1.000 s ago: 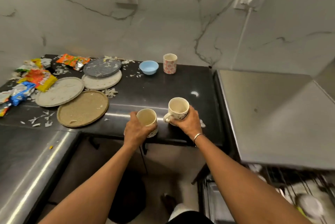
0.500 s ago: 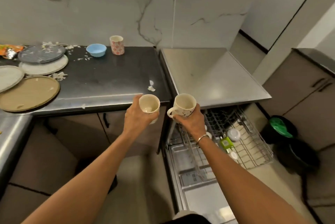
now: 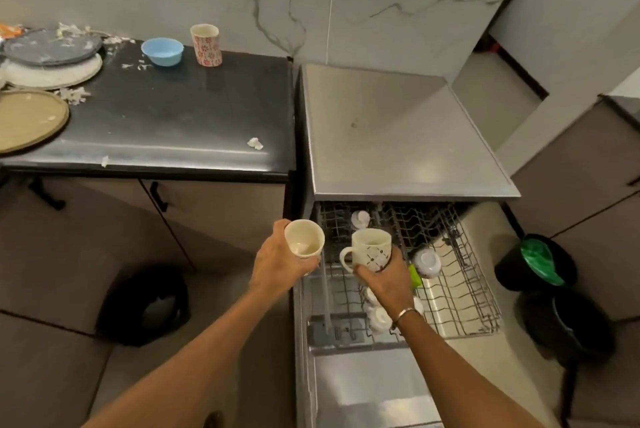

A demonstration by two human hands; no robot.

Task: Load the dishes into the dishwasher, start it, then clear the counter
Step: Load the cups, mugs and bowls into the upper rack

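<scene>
**Spotter:** What's in front of you?

**Operator:** Biggest first. The black counter (image 3: 180, 115) is on my left. Beside it the dishwasher (image 3: 398, 150) stands open, with its wire rack (image 3: 460, 289) pulled out over the dropped door. A few small white pieces and something green already sit in the rack. Far back on the counter I see stacked plates (image 3: 52, 46), a blue bowl (image 3: 162, 51) and a flowered cup (image 3: 206, 44), with scraps scattered around them.

**Spotter:** And the two you're carrying?

**Operator:** Both are upright and in the air. The plain cup (image 3: 304, 244) is just off the rack's left edge. The patterned mug (image 3: 371, 251) is over the rack's left side. I judge them ceramic, so stiff and light enough for one hand each. The glaze probably makes them a little slippery, and they'd likely chip if knocked on the wires or against each other. The safest hold is round the body. The patterned mug also has a handle, which sticks out to the left with nothing on it.

**Spotter:** Hands?

**Operator:** My left hand (image 3: 277, 268) wraps the plain cup from the side and below, fingers curled round its wall. My right hand (image 3: 384, 280) cradles the patterned mug from underneath, thumb and fingers closed round its lower body. Neither hand touches the rack. I'd turn each one mouth-down between the tines, one at a time.
</scene>
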